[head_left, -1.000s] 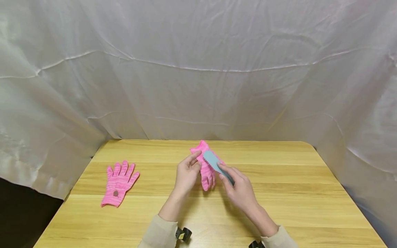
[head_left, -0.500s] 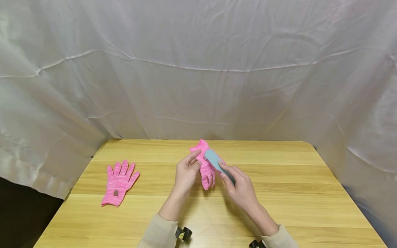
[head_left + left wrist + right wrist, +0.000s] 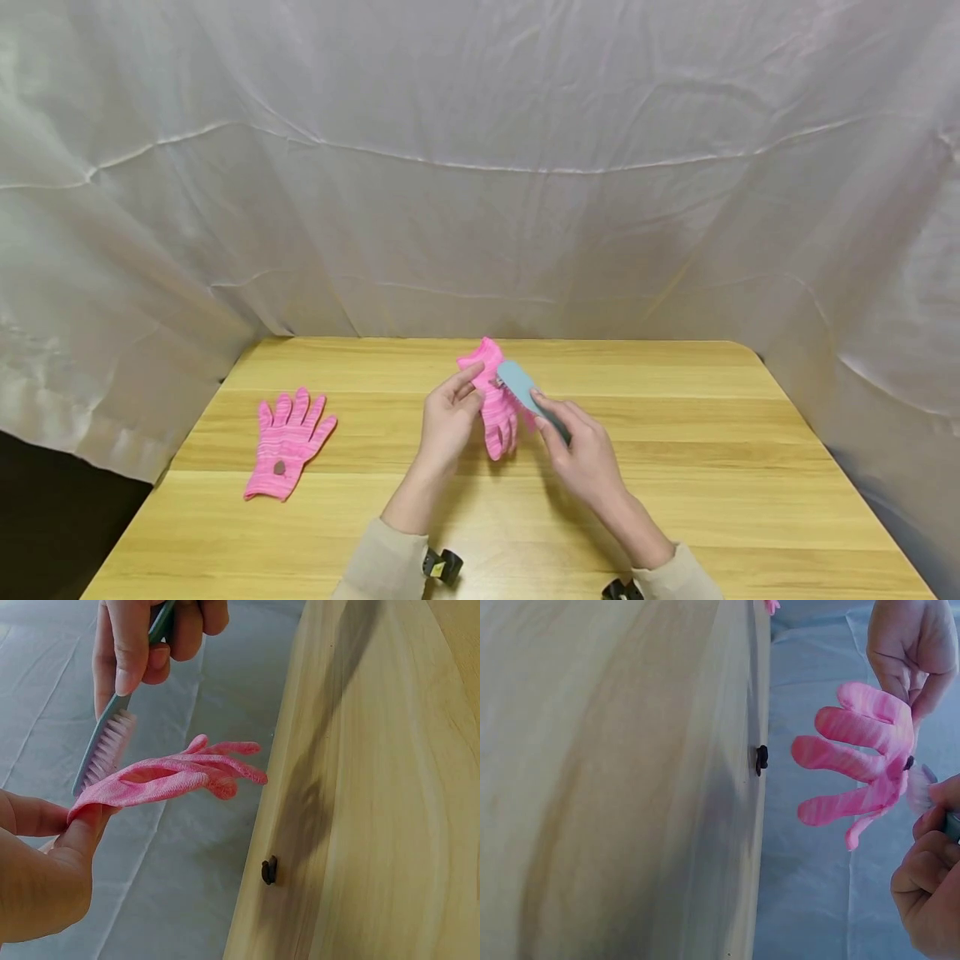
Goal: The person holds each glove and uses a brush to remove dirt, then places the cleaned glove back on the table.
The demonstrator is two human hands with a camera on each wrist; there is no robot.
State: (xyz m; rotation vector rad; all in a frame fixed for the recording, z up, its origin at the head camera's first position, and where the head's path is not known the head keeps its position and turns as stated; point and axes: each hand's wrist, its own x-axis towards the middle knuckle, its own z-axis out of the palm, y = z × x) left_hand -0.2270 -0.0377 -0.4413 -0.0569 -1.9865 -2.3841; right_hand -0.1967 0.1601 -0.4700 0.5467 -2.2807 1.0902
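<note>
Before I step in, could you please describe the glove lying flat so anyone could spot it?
In the head view, look left on the wooden table. The pink glove there lies flat, fingers spread, unlike the similar glove held up by the left hand.

Beside each beige sleeve (image 3: 382, 560) sits a black device (image 3: 452, 567), the left one bearing what seems a yellow label (image 3: 437, 571).

Pink glove (image 3: 493, 414) aloft; blue brush (image 3: 521, 386) alongside
</note>
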